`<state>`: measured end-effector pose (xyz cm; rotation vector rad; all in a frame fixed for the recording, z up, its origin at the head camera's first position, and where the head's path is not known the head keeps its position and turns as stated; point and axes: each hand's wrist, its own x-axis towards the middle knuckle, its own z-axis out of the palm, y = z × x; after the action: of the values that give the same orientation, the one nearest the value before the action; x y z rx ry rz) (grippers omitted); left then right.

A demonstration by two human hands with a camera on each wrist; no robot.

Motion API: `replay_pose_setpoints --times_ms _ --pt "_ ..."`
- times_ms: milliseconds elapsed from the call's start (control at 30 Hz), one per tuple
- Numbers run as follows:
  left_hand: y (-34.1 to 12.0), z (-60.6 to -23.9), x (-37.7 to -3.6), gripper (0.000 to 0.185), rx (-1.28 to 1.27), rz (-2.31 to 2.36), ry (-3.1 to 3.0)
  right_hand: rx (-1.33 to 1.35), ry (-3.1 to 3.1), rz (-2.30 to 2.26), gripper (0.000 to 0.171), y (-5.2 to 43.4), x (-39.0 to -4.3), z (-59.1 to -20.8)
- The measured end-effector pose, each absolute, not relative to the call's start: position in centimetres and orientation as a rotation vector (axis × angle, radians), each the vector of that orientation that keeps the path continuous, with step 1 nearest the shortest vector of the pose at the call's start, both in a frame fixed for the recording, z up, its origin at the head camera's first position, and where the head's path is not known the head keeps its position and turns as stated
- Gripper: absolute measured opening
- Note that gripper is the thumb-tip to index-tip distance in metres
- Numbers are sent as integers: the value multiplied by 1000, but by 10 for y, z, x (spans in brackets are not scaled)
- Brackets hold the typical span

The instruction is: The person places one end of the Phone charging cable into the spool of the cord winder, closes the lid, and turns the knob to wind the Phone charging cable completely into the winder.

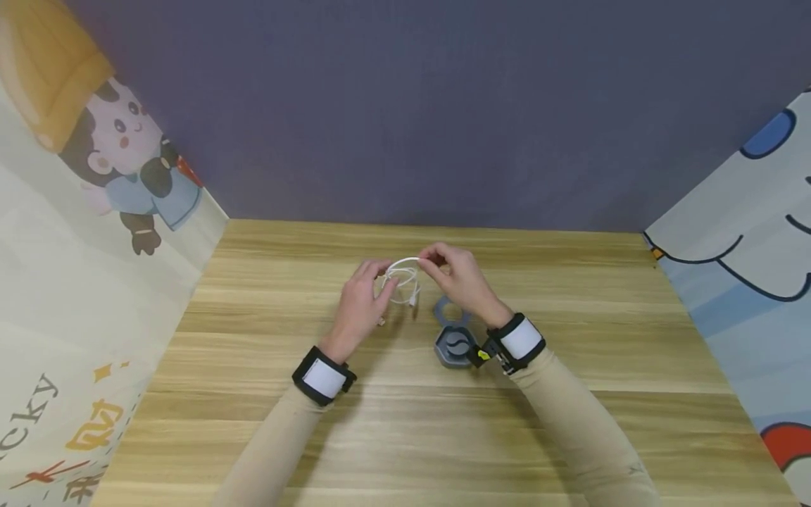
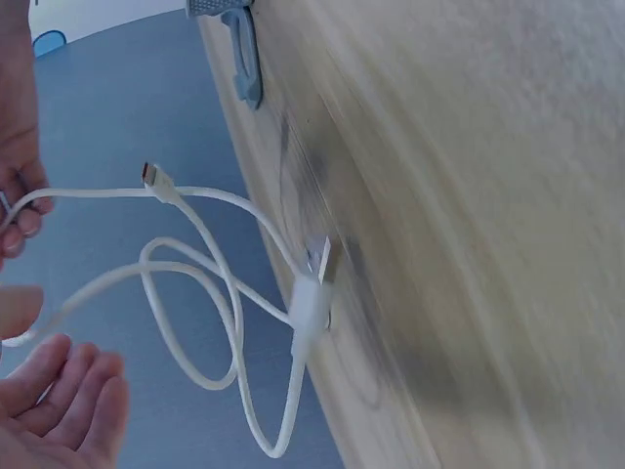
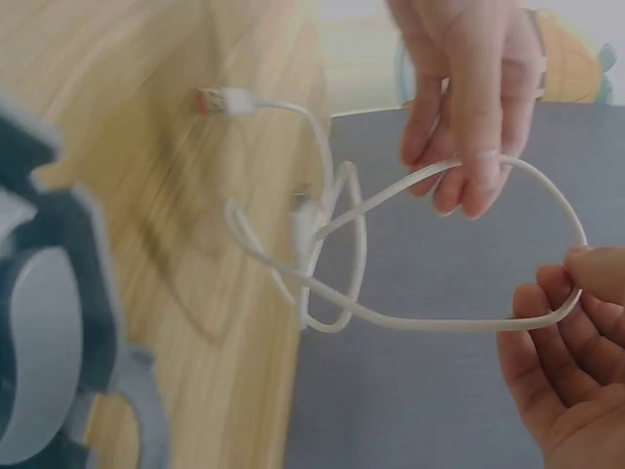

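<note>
A white USB charging cable hangs in loose loops above the table between both hands. My left hand pinches it between thumb and fingers; the right wrist view shows this left hand from across. On the other side, my right hand pinches a stretch of cable between thumb and fingertips. Two metal-tipped plugs dangle below the loops: one plug is large in the left wrist view, and an orange-tipped plug shows in the right wrist view.
Under my right forearm stands a grey hexagonal holder with a curved insert. A flat grey hexagonal ring adjoins its far side. The wooden table meets a dark blue back panel, with printed panels left and right.
</note>
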<state>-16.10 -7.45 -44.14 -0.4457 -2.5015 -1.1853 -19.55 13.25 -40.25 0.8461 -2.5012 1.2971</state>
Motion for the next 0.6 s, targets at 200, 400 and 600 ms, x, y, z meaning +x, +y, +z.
replay_pose_setpoints --times_ms 200,400,600 --pt "-74 -440 -159 16 -463 -1256 -2367 861 -2432 1331 8 130 -187 -394" --pt "-72 -433 -156 14 -498 -1324 -2268 866 -2382 1357 7 130 -181 -390" --pt "-70 -425 -153 15 -528 -1423 -2214 867 -2373 1358 6 129 -175 -391"
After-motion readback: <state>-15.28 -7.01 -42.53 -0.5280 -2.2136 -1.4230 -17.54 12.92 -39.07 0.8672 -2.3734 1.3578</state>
